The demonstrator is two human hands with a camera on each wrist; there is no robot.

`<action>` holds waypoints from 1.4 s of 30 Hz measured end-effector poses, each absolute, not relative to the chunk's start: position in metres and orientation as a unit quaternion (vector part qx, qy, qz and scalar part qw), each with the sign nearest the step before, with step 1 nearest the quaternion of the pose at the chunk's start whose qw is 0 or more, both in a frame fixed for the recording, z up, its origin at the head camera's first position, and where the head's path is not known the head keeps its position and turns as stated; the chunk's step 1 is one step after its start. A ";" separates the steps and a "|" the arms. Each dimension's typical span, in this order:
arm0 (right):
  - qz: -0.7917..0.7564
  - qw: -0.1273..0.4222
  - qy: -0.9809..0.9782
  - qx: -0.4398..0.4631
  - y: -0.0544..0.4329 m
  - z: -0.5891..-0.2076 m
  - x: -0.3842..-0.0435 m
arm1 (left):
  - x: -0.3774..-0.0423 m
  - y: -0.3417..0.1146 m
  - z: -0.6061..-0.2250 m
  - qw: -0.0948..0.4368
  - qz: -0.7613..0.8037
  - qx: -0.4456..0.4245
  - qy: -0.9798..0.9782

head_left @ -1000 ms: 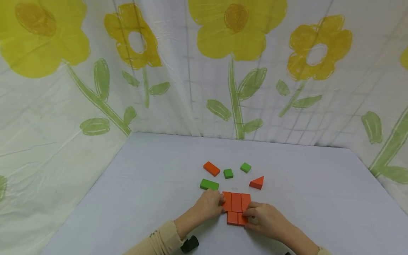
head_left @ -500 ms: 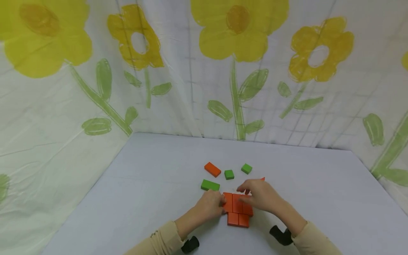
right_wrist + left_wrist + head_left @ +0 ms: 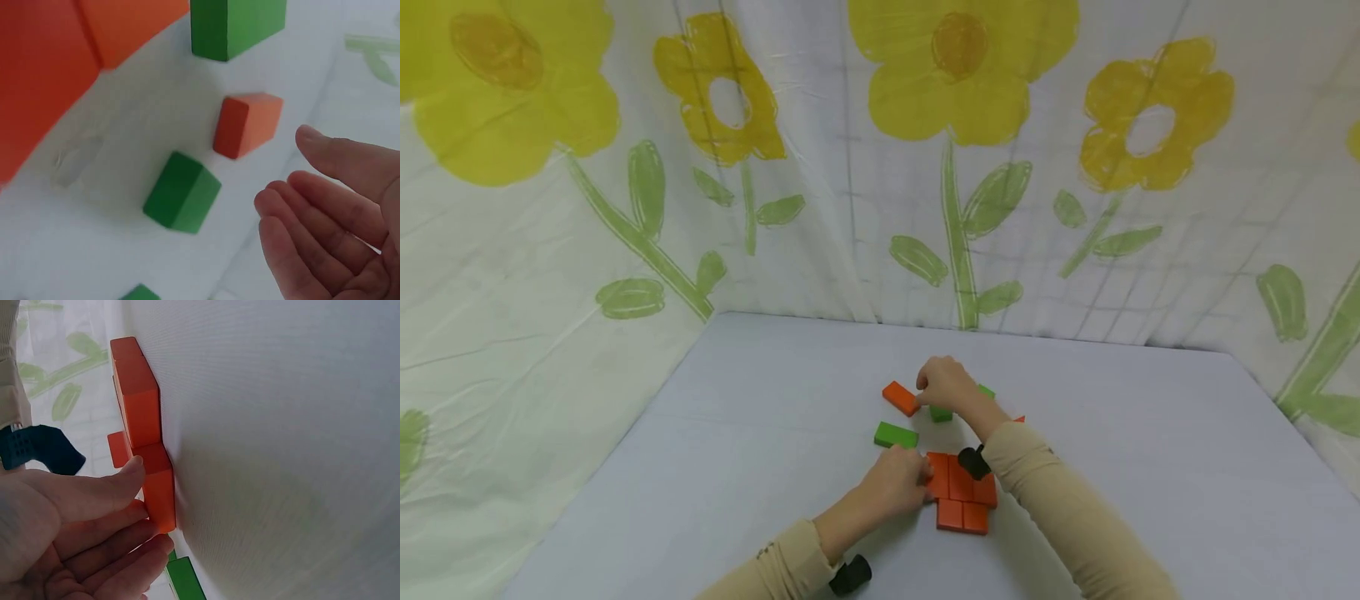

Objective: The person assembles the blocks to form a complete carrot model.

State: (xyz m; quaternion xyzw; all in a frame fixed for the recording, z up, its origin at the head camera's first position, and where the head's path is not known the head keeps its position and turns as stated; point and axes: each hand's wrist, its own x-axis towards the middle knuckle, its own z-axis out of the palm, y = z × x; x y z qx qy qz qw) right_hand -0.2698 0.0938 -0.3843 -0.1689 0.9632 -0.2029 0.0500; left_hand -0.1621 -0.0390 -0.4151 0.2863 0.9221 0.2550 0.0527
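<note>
Orange flat wooden blocks (image 3: 958, 492) lie packed together near the desk's (image 3: 760, 433) front edge; your left hand (image 3: 895, 482) presses them with straight fingers. Your right hand (image 3: 945, 383) hovers with fingers relaxed and empty beside the loose orange rectangular block (image 3: 900, 398) and the small green cube (image 3: 181, 192).

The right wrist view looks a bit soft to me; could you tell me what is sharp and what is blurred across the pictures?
Right wrist view: near orange blocks blurred, green cube soft. Left wrist view: orange blocks' edges fairly crisp, left hand soft. Head view: even light, faint shadows, backdrop bowed.
</note>
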 end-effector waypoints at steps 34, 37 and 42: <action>-0.209 0.037 0.971 -0.109 0.095 -0.381 -0.275 | -0.165 -0.041 -0.414 0.062 0.250 0.295 0.920; -0.218 0.038 0.969 -0.109 0.105 -0.374 -0.269 | -0.165 -0.040 -0.414 0.067 0.252 0.290 0.921; -0.224 0.031 0.967 -0.122 0.121 -0.372 -0.254 | -0.165 -0.040 -0.415 0.068 0.249 0.292 0.921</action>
